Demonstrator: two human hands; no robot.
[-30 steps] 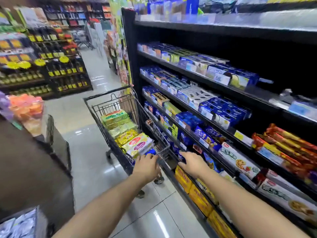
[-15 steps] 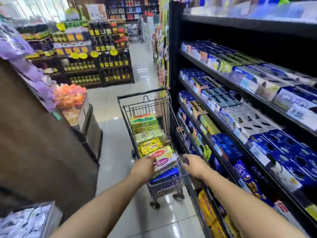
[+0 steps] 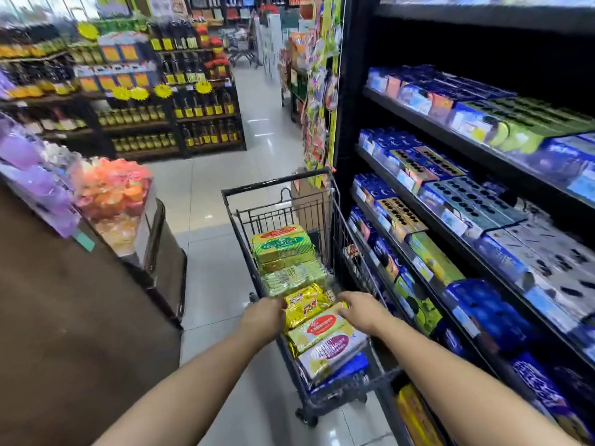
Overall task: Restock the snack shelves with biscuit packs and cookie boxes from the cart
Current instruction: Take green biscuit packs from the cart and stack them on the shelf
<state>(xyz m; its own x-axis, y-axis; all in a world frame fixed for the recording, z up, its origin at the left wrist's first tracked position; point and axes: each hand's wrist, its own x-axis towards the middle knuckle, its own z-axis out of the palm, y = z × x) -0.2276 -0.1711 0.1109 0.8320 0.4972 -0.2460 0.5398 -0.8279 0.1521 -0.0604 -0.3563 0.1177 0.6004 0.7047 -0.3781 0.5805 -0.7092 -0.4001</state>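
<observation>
Right hand reaches down into the cart, fingers loosely bent and spread, tips resting on the far edge of a yellow biscuit pack with a red oval label; nothing clenched in it. Left hand sits level with it at the cart's left rim, back to camera, fingers hidden beyond the knuckles, touching or just beside a gold foil pack; cannot tell if it grasps anything. The gold pack lies between the two hands, the yellow pack just nearer than them. Nearer still, under the forearms, a white pack with a purple label, with a blue box below it at the cart's near end. Beyond the hands, a pale green pack, then a stack of green-and-yellow packs toward the cart's far end. Just right of the right hand, the cart stands close against the black snack shelves, whose tiers carry blue cookie boxes, with yellow boxes on the bottom tier under the right forearm. Well left of the left hand, a brown counter with orange wrapped goods on top. Far ahead across the tiled floor, racks of bottles.
</observation>
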